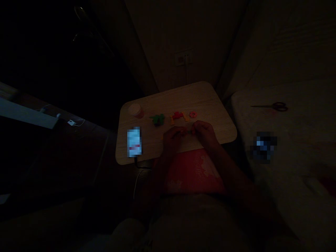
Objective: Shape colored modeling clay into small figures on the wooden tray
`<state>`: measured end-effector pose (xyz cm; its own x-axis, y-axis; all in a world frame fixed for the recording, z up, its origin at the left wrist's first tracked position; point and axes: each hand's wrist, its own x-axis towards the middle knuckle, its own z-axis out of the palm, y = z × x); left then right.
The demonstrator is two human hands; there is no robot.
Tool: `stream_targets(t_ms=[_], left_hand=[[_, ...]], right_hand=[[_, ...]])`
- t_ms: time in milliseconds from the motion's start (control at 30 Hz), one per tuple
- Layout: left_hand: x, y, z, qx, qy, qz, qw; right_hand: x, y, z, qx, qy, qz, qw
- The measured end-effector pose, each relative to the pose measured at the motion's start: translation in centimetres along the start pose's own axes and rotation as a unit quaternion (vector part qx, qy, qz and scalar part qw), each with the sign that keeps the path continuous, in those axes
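The scene is very dark. My left hand (173, 136) and my right hand (203, 132) meet over the front of a small wooden table (210, 101). Both have their fingers curled in a pinch, fingertips nearly touching, around a small thing between them that I cannot make out. Just beyond the hands lie small modelled pieces: a green lump (157, 119), an orange-red piece (179, 117) and a small pink ring (193, 114).
A small lidded pot (135, 110) stands at the table's back left. A lit phone (134, 141) with a cable lies at the front left. Scissors (273, 106) rest on the pale bed to the right. A red cloth (194, 171) covers my lap.
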<state>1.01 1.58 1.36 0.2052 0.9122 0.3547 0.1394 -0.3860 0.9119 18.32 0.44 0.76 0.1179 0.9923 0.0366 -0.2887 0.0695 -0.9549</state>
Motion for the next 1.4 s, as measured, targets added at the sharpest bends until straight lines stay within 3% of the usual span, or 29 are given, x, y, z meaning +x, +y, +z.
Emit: stream_targets(t_ms=[133,300,500,633,833,1167,1400], left_hand=[[-0.32,-0.1,0.34,-0.033,0.031,-0.051,0.998],[-0.52,0.05,0.31,-0.029,0.018,-0.071,0.997],[-0.38,0.36,0.02,0.012,0.019,-0.045,0.999],[-0.15,0.56,-0.08,0.018,-0.011,-0.041,0.999],[0.15,0.28,-0.21,0.013,-0.009,0.013,1.0],[-0.57,0.42,-0.18,0.021,-0.022,-0.058,0.998],[0.13,0.42,-0.37,0.055,-0.022,0.019,0.998]], right_hand=[[-0.1,-0.49,0.16,0.009,0.003,0.009,1.0],[-0.15,-0.51,0.17,0.02,-0.004,0.006,1.0],[-0.2,-0.47,0.15,0.007,-0.007,0.005,1.0],[-0.07,-0.01,-0.04,0.015,-0.004,0.0,1.0],[-0.08,0.06,-0.02,0.012,-0.004,0.007,1.0],[-0.07,-0.21,0.06,0.018,-0.007,-0.001,1.0],[-0.16,-0.11,0.03,-0.001,-0.007,0.003,1.0]])
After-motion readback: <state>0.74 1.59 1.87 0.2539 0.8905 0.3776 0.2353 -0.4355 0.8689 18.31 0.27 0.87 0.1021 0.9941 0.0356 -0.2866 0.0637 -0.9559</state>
